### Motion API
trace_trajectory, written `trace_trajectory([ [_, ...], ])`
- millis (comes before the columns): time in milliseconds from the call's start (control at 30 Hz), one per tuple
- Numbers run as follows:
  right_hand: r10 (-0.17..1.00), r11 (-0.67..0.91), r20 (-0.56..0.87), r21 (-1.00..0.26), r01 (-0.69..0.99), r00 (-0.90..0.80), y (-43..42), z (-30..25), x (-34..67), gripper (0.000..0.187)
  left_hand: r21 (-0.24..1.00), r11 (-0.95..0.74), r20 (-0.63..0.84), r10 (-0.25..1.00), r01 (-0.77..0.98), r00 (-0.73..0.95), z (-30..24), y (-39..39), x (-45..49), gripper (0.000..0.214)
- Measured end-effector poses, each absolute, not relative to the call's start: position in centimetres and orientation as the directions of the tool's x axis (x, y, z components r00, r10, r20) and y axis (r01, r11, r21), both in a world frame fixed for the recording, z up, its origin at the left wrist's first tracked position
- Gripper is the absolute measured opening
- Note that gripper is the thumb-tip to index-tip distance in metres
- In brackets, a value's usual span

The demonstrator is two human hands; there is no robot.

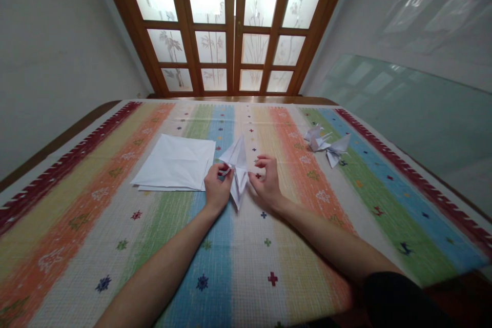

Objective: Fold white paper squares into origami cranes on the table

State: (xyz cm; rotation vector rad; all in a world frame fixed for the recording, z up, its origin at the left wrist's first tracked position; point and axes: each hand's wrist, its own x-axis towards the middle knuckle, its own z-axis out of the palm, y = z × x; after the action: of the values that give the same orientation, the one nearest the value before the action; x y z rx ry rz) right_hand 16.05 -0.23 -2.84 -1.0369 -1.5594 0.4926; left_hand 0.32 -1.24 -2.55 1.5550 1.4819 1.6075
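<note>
A partly folded white paper (239, 184), diamond-shaped with pointed ends at top and bottom, lies in the middle of the table between my hands. My left hand (219, 184) pinches its left edge between thumb and fingers. At its right side is my right hand (267, 179), fingers curled and apart, with the thumb tip at or very near the paper's edge. Just left of my left hand lies a stack of white paper sheets (177, 161).
Several folded white paper cranes (336, 149) stand together at the right. A striped, patterned tablecloth (300, 266) covers the table. Beyond the far edge are wooden doors (234, 56) with glass panes; a glass panel (403, 107) leans at the right wall.
</note>
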Motion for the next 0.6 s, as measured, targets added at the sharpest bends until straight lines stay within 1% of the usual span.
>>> trace_trajectory([
  [33,0.761,0.609,0.647,-0.691,0.390,-0.042,-0.5,-2.6,16.2,0.018,0.888,-0.309,0.408,0.871,0.342,-0.275,-2.4,-1.3,0.3,0.012],
  [67,0.702,0.688,0.696,-0.609,0.395,-0.149,-0.7,-2.4,16.3,0.016,0.888,-0.304,0.406,0.870,0.345,-0.278,-2.3,-1.4,0.3,0.013],
  [100,0.648,0.751,0.717,-0.546,0.371,-0.258,-0.9,-2.3,16.3,0.015,0.886,-0.306,0.408,0.871,0.348,-0.275,-2.2,-1.5,0.3,0.013],
  [133,0.608,0.791,0.716,-0.511,0.336,-0.342,-1.0,-2.2,16.4,0.014,0.885,-0.311,0.411,0.871,0.346,-0.270,-2.2,-1.6,0.3,0.012],
  [167,0.593,0.805,0.707,-0.510,0.305,-0.385,-1.0,-2.1,16.4,0.014,0.887,-0.315,0.411,0.871,0.336,-0.269,-2.2,-1.7,0.4,0.011],
  [200,0.607,0.795,0.694,-0.537,0.283,-0.388,-0.9,-2.2,16.4,0.015,0.895,-0.315,0.404,0.873,0.316,-0.274,-2.2,-1.7,0.4,0.011],
  [267,0.683,0.729,0.648,-0.638,0.248,-0.337,-0.7,-2.3,16.5,0.019,0.924,-0.296,0.363,0.880,0.243,-0.306,-2.4,-1.4,0.4,0.014],
  [333,0.749,0.658,0.597,-0.722,0.215,-0.286,-0.3,-2.4,16.7,0.020,0.952,-0.270,0.304,0.885,0.143,-0.353,-2.6,-1.0,0.3,0.019],
  [400,0.762,0.639,0.572,-0.741,0.208,-0.302,0.2,-2.5,16.9,0.019,0.961,-0.269,0.271,0.880,0.062,-0.390,-2.8,-0.5,0.2,0.024],
  [467,0.734,0.668,0.561,-0.699,0.257,-0.382,0.7,-2.4,17.2,0.035,0.961,-0.275,0.255,0.879,0.010,-0.402,-2.7,-0.1,0.1,0.027],
  [533,0.696,0.710,0.541,-0.618,0.337,-0.473,1.0,-2.3,17.5,0.051,0.964,-0.265,0.232,0.890,-0.032,-0.392,-2.6,0.0,0.0,0.029],
  [600,0.665,0.745,0.537,-0.525,0.411,-0.519,1.2,-2.2,17.7,0.054,0.967,-0.248,0.208,0.900,-0.057,-0.382,-2.4,-0.1,-0.1,0.030],
])
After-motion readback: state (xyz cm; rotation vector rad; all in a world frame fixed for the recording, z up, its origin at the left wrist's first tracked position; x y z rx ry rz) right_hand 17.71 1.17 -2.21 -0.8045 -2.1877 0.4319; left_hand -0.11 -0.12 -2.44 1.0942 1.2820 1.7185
